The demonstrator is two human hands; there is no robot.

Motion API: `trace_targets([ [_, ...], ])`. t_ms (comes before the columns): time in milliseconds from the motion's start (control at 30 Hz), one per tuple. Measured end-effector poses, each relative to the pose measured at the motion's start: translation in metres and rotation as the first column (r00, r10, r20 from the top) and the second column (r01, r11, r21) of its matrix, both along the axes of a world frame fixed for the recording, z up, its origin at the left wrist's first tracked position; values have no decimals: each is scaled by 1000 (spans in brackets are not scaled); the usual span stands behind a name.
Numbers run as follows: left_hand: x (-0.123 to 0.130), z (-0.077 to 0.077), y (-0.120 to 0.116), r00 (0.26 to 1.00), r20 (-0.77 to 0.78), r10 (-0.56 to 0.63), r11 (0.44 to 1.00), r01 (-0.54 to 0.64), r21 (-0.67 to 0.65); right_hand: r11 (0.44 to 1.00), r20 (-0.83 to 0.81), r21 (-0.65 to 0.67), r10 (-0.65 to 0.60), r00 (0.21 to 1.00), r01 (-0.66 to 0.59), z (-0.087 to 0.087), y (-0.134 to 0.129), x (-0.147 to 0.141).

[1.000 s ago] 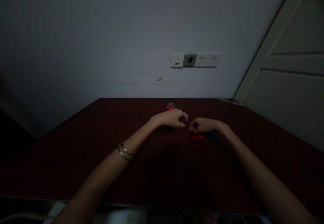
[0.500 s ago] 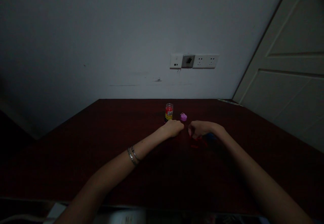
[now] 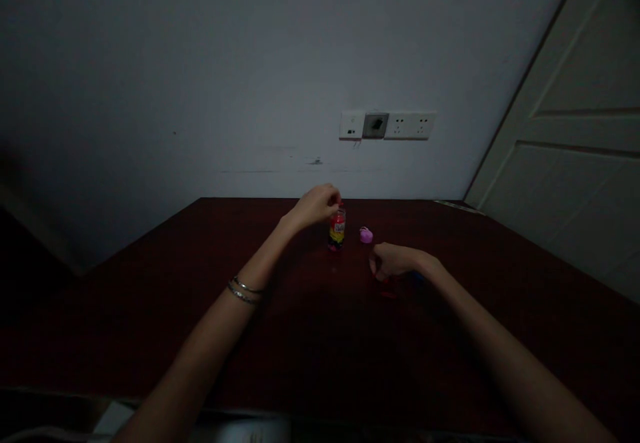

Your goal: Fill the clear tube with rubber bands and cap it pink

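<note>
A small clear jar (image 3: pixel 337 231) with red, yellow and black colouring stands upright on the dark red table (image 3: pixel 280 356). My left hand (image 3: pixel 318 205) is at the jar's mouth, its fingers pinched on a small red piece (image 3: pixel 341 203). To the right and nearer to me, my right hand (image 3: pixel 390 260) is low over the table with its fingers bent together; what they hold, if anything, is hidden. Red pieces (image 3: pixel 388 291) lie just below it. Part of a blue thing (image 3: pixel 418 275) shows beside the right wrist. A purple lid-like object (image 3: pixel 366 235) lies right of the jar.
Behind the table rises a pale wall (image 3: pixel 250 83) with a row of sockets (image 3: pixel 400 125). A panelled door (image 3: pixel 565 136) stands on the right. Below the table's front edge, a white object (image 3: pixel 255 429) partly shows.
My left hand has risen from the table in front of the jar to the jar's mouth, and a red piece now shows in its fingers. My right hand has barely moved.
</note>
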State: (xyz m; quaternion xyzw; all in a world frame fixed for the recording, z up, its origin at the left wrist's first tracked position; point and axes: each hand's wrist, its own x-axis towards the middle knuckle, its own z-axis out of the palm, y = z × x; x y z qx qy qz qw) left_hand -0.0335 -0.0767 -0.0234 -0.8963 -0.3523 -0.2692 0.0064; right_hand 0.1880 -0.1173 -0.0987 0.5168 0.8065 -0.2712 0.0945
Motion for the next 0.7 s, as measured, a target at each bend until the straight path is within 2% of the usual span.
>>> trace_targets([
  [100,-1,-5,8,1000,-1,16,999,-16,43,1000,-13,4,5,1000,-5,0,0,-1],
  [300,2,-11,11,999,-25,-31,999,30,-35,1000,-14,14,10,1000,-9,0,-1,0],
  [433,-5,-10,15,992,122,-38,991,53,-124,1000,-70,-7,0,998,0,-1,-1,2],
  [500,-10,-14,21,970,238,-49,963,109,-245,1000,-143,-21,-6,990,3,-1,1,5],
  [533,-12,-19,24,953,296,-65,927,167,-336,1000,-191,-21,-4,982,0,-1,2,6],
  [567,-15,-24,27,934,347,-86,866,243,-437,1000,-245,-15,3,969,-7,0,3,8],
  [633,-17,-39,32,886,446,-128,682,405,-609,1000,-360,18,22,933,-17,2,7,12],
  [700,-17,-55,36,840,523,-145,505,518,-690,998,-472,57,23,881,5,6,11,16],
])
